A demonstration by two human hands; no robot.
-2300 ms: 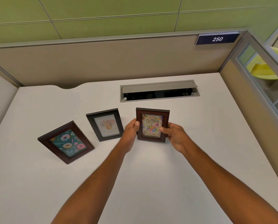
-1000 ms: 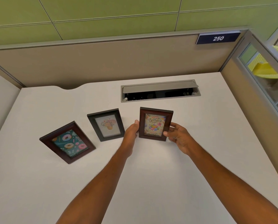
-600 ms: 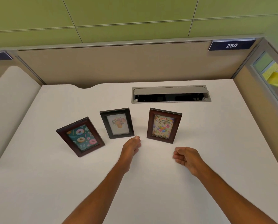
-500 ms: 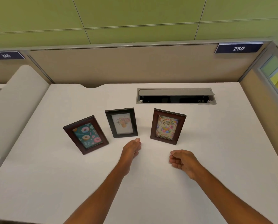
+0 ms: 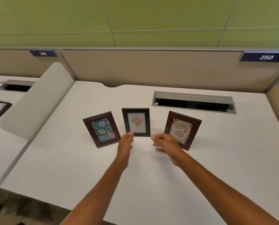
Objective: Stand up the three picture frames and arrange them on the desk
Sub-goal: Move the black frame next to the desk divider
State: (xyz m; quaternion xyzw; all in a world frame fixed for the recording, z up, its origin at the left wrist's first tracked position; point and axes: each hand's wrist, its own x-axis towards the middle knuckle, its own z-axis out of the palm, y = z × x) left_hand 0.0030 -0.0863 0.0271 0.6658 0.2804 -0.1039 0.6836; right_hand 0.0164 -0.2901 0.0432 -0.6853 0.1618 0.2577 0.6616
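Three small frames stand upright in a row on the white desk. At the left is a brown frame with a donut picture, angled slightly. In the middle stands a black frame with a flower picture. At the right is a brown frame with a birthday card. My left hand reaches to the black frame's lower left corner, fingertips at its edge. My right hand hovers with fingers apart between the black and birthday frames, covering part of the birthday frame's lower left. Neither hand holds anything.
A grey cable hatch lies open behind the frames. A beige partition backs the desk, with a 250 sign. A rounded divider panel borders the desk's left side; a neighbouring desk lies beyond it.
Both hands let go of the birthday frame, which now stands alone, then drew back and moved left toward the black frame. The view shifted left.
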